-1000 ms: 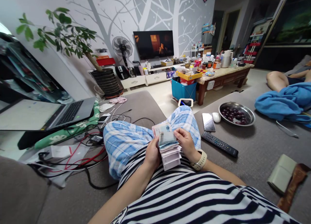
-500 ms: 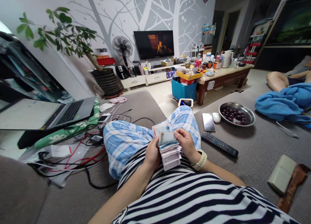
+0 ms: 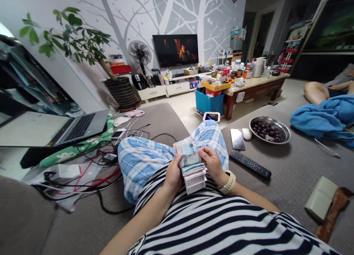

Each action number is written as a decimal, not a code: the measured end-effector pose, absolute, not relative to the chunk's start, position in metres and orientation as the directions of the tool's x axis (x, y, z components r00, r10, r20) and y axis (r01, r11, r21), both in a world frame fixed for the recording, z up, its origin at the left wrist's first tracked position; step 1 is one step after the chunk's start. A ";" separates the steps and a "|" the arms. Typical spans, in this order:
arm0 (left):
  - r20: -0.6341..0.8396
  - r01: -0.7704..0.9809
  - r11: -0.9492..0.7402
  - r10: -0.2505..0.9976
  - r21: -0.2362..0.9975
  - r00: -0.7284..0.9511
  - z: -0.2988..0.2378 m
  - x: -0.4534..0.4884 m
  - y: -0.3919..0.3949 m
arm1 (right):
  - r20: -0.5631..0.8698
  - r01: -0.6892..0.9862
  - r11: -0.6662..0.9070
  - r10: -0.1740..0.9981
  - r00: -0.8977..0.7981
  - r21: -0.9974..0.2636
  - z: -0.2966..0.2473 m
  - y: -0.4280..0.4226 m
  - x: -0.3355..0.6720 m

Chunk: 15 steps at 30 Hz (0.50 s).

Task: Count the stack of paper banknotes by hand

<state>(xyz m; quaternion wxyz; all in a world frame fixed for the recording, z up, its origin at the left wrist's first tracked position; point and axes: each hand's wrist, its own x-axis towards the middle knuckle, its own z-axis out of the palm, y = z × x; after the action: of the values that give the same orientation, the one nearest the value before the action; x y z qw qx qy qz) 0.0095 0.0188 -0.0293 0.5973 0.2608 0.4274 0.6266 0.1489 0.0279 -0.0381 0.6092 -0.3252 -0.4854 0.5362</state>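
A folded stack of banknotes (image 3: pixel 193 177) is held in front of my striped shirt, above my lap. My left hand (image 3: pixel 173 175) is closed on the stack's left side, thumb on top. With thumb and fingers, my right hand (image 3: pixel 211 161) pinches the right edge of a bent banknote (image 3: pixel 190 159) near the top. Behind it, the flat face of another note (image 3: pixel 186 148) shows, pale with a blue patch. The lower ends of several notes fan out toward me. My right wrist wears a pale watch (image 3: pixel 227 183).
To my right on the sofa lie a remote control (image 3: pixel 250 164), a phone (image 3: pixel 238 138), a white mouse (image 3: pixel 246 133), a steel bowl (image 3: pixel 287 137) of dark round fruit and a pale wallet (image 3: pixel 321 199). At left are a laptop (image 3: pixel 80 127) and tangled cables (image 3: pixel 91 188). Another person's leg (image 3: pixel 318 92) rests at far right.
The note pinched by my right hand has bent down toward me, uncovering more of the note behind it. Both hands stay in nearly the same place.
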 end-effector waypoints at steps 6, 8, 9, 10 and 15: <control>-0.187 -0.546 0.091 0.975 0.833 -0.124 -0.032 0.009 0.020 | 0.231 -0.311 0.191 0.968 -0.098 -0.931 -0.040 0.029 0.148; -0.184 -0.543 0.085 0.974 0.835 -0.131 -0.032 0.009 0.020 | 0.233 -0.293 0.200 0.969 -0.081 -0.935 -0.039 0.030 0.148; -0.182 -0.539 0.082 0.974 0.838 -0.136 -0.031 0.009 0.019 | 0.225 -0.283 0.198 0.972 -0.067 -0.939 -0.039 0.030 0.148; -0.181 -0.534 0.081 0.974 0.841 -0.139 -0.030 0.009 0.019 | 0.216 -0.273 0.194 0.975 -0.051 -0.942 -0.038 0.031 0.148; -0.194 -0.505 0.113 0.975 0.856 -0.111 -0.024 0.008 0.013 | 0.204 -0.253 0.207 0.978 0.041 -0.945 -0.041 0.035 0.148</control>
<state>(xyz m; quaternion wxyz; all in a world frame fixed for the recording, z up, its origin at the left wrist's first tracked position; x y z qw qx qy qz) 0.0085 0.0133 -0.0237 0.6086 0.2723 0.4316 0.6076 0.1481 0.0348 -0.0405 0.6133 -0.3799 -0.4771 0.5020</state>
